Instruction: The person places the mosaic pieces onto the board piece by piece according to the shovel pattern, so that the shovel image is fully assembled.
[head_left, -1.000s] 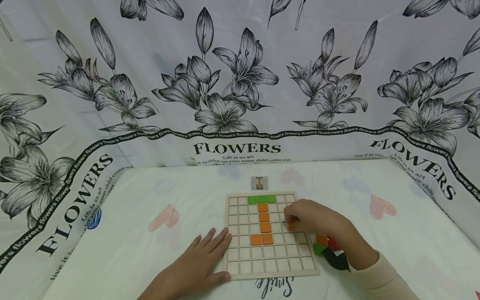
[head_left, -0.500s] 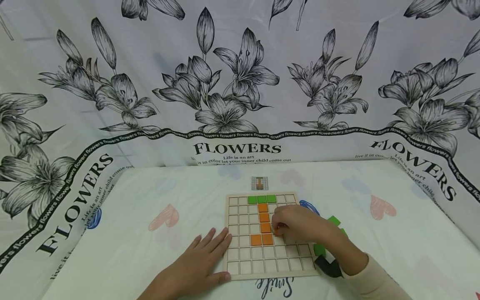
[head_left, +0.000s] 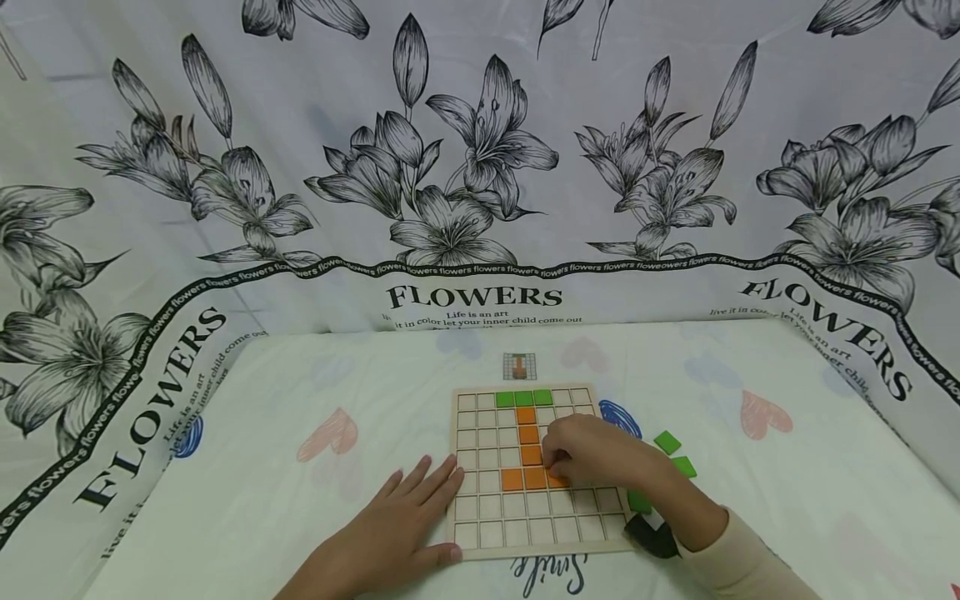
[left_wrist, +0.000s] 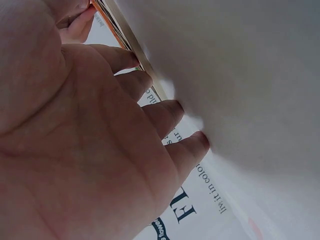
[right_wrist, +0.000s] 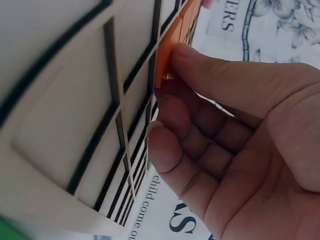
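Observation:
A square wooden grid board lies on the table, with a row of three green tiles at its far edge. Below that row runs a column of orange tiles, ending in a wider orange row. My right hand pinches an orange tile at the right end of that row; in the right wrist view its thumb is on the orange tile, the other fingers curled by the board. My left hand lies flat with fingers spread, fingertips and thumb at the board's left edge.
A small pattern card lies beyond the board. Several loose green tiles are at the right, partly behind the right forearm. A black band is at the right wrist. A flower-printed curtain stands behind the table.
My right hand has moved left and slightly nearer over the board, bringing the orange tile down to the right end of the orange row. The left hand has stayed in place.

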